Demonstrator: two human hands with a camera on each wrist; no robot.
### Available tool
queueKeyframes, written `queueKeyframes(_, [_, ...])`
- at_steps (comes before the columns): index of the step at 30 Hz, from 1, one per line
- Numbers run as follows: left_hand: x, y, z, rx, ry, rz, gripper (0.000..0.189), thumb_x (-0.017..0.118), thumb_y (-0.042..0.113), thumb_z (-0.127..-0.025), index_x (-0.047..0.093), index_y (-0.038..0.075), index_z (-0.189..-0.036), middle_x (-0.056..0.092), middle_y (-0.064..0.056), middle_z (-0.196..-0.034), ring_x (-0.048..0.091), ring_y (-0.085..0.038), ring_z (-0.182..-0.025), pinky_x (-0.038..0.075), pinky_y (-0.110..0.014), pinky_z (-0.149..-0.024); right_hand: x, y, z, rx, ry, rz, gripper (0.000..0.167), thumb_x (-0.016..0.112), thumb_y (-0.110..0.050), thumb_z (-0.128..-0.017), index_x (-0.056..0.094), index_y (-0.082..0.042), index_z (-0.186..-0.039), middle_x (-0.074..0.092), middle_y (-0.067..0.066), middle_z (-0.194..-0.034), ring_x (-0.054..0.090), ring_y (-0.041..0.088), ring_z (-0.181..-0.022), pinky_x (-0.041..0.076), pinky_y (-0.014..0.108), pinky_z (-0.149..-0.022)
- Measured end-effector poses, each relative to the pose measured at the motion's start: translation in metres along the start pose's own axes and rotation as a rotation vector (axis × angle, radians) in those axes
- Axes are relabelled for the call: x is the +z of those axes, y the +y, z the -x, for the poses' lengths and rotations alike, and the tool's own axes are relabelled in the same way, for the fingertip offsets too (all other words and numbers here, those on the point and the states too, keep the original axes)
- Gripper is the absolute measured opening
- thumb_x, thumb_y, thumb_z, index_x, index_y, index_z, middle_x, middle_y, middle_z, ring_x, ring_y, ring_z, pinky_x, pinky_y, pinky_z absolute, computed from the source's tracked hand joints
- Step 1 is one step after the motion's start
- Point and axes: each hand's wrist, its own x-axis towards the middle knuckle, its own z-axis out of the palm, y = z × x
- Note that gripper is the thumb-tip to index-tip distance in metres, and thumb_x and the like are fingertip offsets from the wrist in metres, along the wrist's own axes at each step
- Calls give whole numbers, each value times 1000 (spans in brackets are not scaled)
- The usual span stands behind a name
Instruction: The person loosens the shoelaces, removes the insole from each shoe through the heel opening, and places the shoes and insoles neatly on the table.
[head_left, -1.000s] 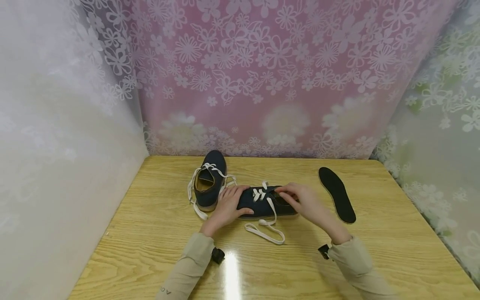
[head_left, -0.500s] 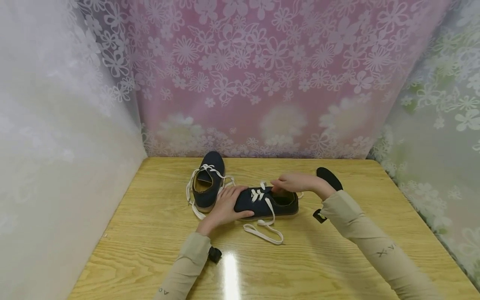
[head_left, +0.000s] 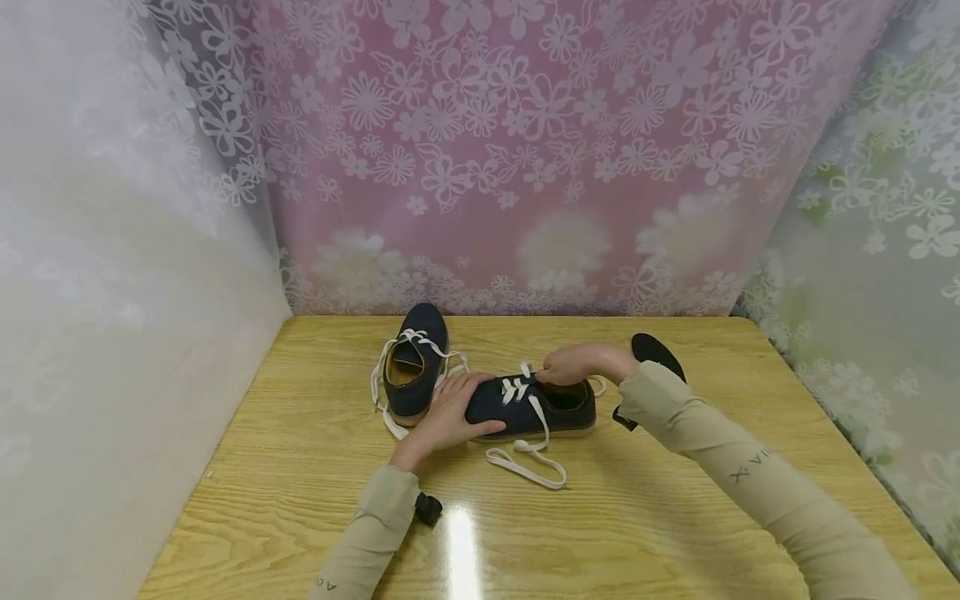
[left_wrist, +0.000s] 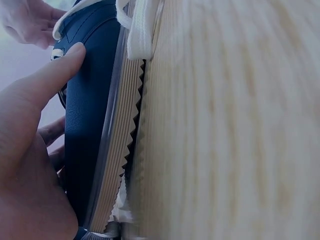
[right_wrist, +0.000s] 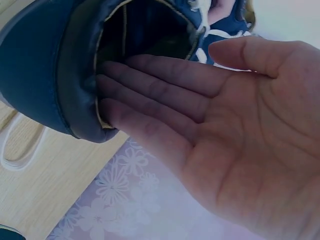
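A dark navy sneaker (head_left: 566,420) with white laces lies across the middle of the table, its toe to the left. My left hand (head_left: 444,414) grips its toe, the thumb (left_wrist: 65,67) along the near side and the other fingers over the far side. The four fingers of my right hand (right_wrist: 240,115) reach almost straight into the sneaker's opening, and their tips are hidden inside. The right thumb (right_wrist: 245,54) stays outside, near the laces. In the head view the right hand is at the tongue. One loose lace (head_left: 528,472) loops onto the table in front.
The matching sneaker (head_left: 429,321) stands just behind my left hand, its white laces hanging loose at both sides. A black insole (head_left: 652,350) lies at the back right, partly covered by my right sleeve. Patterned curtains (head_left: 465,167) enclose the wooden table.
My right hand has gone from pinching at the edge of the opening to reaching its fingers inside, the forearm swinging over the insole. The left hand keeps its grip on the toe.
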Motion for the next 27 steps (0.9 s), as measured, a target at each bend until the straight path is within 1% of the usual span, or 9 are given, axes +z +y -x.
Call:
queueKeyframes(6, [0,0,0,8,-3,4,79,76,47,-90,41,17,-154,42,-9,-154,29,-39,-147,15,-64,-120,0,3,-8,33,-50,26,46,35,-29,-112,44,-16,-68,32,-5,-60,26,10,-53,38,31,-73])
queueKeyframes(9, [0,0,0,1,-1,0,78,76,47,-90,41,19,-154,42,-9,-154,29,-38,-147,15,-63,-120,1,3,-12,58,-76,21,40,34,-30,-112,54,-13,-83,40,-1,-71,31,13,-60,38,34,-79])
queueKeyframes(10, [0,0,0,-1,0,-1,78,76,47,-90,41,19,-154,42,-9,-154,29,-39,-147,15,-63,-120,2,2,-12,64,-79,24,39,34,-31,-112,61,-9,-93,50,1,-80,41,13,-66,41,36,-83])
queueKeyframes(11, [-1,0,0,-4,0,-2,78,76,47,-90,41,19,-153,42,-9,-154,29,-39,-147,15,-63,-120,3,2,-13,70,-84,29,39,34,-31,-112,62,-8,-99,52,3,-86,42,15,-69,40,37,-85])
queueKeyframes(13, [-1,0,0,-6,1,-3,77,77,47,-90,42,19,-153,43,-9,-154,29,-39,-147,15,-63,-120,4,3,-15,70,-90,28,38,33,-32,-112,62,-9,-101,52,4,-90,42,15,-71,40,37,-85])
queueKeyframes(16, [-1,0,-1,-11,-3,-5,78,76,47,-90,41,19,-153,42,-10,-154,29,-40,-147,15,-63,-120,7,4,-19,59,-100,37,40,33,-31,-112,57,-10,-88,50,3,-83,39,13,-64,40,35,-82])
queueKeyframes(17, [0,0,-1,-11,-3,-7,78,76,47,-90,41,18,-153,42,-10,-154,29,-39,-147,15,-63,-120,7,5,-21,57,-106,35,38,32,-30,-112,51,-14,-83,41,1,-78,30,14,-60,37,35,-80])
queueKeyframes(23, [-1,0,0,-13,-3,-12,78,76,48,-90,41,19,-154,43,-9,-154,30,-38,-147,15,-63,-120,7,4,-24,61,-120,47,36,32,-27,-113,50,-14,-85,39,0,-74,28,13,-57,36,34,-78])
queueKeyframes(27, [0,0,0,-10,-2,-5,78,76,48,-90,41,18,-154,43,-9,-154,30,-38,-147,16,-63,-119,9,0,-27,74,-117,67,37,33,-24,-113,48,-14,-80,38,-1,-67,28,12,-54,35,31,-71])
